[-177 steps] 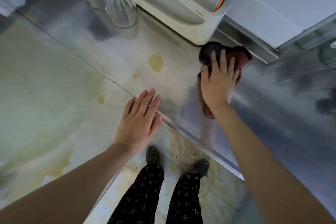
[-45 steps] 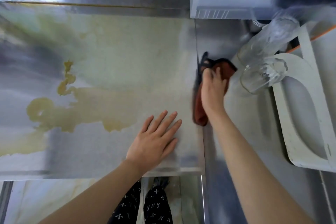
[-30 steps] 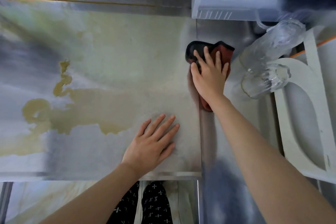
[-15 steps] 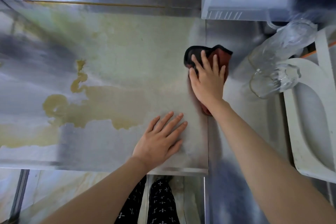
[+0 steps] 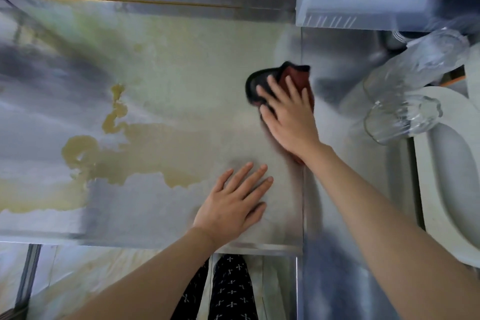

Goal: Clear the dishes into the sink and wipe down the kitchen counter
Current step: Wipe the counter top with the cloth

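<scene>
I see the right hand [image 5: 288, 117], fingers spread flat on the crumpled dark red and black cloth [image 5: 298, 73], has slid it left across the seam onto the stainless steel surface [image 5: 161, 215], toward the unwiped yellow-brown spill [image 5: 117, 161], while the left hand [image 5: 233, 202] stays braced, fingers spread.

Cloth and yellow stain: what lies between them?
Head view: only bare counter lies between the cloth and the yellow stain; nothing stands there.

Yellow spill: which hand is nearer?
Left. The left hand rests flat just right of the spill; the right hand presses the cloth farther right and back.
</scene>
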A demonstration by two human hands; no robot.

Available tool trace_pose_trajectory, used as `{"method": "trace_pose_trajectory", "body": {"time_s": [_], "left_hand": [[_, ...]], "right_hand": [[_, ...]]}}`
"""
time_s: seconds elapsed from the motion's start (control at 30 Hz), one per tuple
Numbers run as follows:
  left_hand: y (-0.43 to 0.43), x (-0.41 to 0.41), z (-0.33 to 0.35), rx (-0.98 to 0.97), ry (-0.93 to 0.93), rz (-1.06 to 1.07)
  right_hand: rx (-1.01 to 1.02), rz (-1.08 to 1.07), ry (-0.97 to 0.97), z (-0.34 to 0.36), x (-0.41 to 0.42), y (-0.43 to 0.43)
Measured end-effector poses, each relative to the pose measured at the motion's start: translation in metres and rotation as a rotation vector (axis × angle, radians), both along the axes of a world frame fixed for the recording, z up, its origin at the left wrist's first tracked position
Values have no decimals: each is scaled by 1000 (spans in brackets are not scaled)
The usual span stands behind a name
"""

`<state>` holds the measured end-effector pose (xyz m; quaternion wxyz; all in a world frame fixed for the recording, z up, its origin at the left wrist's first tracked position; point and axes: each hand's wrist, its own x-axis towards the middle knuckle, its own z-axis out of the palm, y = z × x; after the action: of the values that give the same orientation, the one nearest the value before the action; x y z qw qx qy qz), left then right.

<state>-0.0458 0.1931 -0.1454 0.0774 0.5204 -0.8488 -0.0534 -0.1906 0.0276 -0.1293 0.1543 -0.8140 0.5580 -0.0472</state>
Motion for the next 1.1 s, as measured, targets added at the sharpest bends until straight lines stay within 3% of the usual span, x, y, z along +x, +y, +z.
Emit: {"method": "trace_pose_trajectory", "body": {"time_s": [0.1,0.27,0.4,0.47,0.57,0.7,0.8,0.87,0.93,1.0,1.1], "left_hand": [[0,0,0,2,-10,-5],[0,2,0,31,-24,-19],[1,0,9,36,22,-10],[4,4,17,-7,81,-9],[18,31,26,-45,61,6],[57,88,30,103,-87,308],[85,116,25,224,-141,464],[93,124,19,280,-176,459],[92,127,16,294,-162,447],[91,128,14,305,-143,445],[91,129,14,313,-112,434]], "right_hand": [[15,143,44,0,-22,11],[16,-193,33,1,-26,22],[80,56,60,5,-17,75],[102,76,75,8,-22,90],[81,-76,35,7,-17,98],[61,-371,21,5,21,124],[61,-135,44,4,65,168],[62,62,80,4,79,186],[70,121,88,3,73,181],[26,-7,84,-1,63,168],[-1,-455,23,-3,73,151]]}}
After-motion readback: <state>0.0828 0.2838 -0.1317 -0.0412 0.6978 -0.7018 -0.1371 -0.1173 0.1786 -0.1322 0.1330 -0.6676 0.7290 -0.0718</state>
